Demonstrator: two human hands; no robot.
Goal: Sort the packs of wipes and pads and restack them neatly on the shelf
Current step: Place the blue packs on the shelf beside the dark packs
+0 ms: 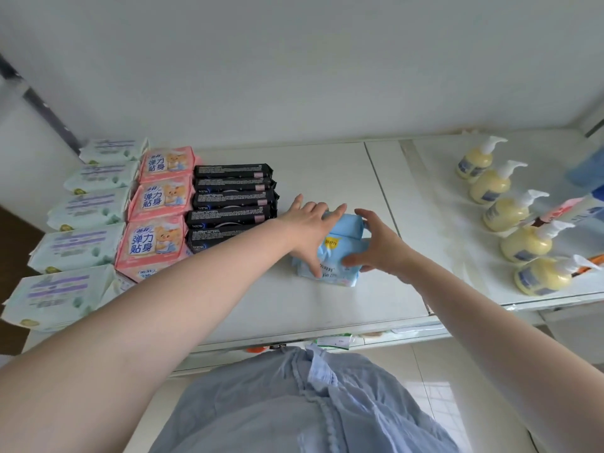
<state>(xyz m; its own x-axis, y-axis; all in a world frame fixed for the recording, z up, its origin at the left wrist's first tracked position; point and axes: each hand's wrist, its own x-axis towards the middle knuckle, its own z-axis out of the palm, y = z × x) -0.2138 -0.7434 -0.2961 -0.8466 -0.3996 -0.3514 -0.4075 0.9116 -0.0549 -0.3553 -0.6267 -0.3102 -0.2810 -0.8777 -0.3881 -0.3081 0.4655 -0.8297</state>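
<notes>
A small stack of light blue packs [336,253] lies in the middle of the white shelf [327,299]. My left hand [307,227] lies over the stack's left side with fingers spread, and my right hand [372,243] holds its right side, thumb on the front. To the left stand three sorted rows: pale green wipe packs [78,220], pink pad packs [157,210] and black packs [228,204].
A row of several yellow pump bottles [513,210] stands on the right section of the shelf, with blue and other containers [588,171] at the far right edge. A white wall rises behind the shelf. My blue shirt fills the bottom.
</notes>
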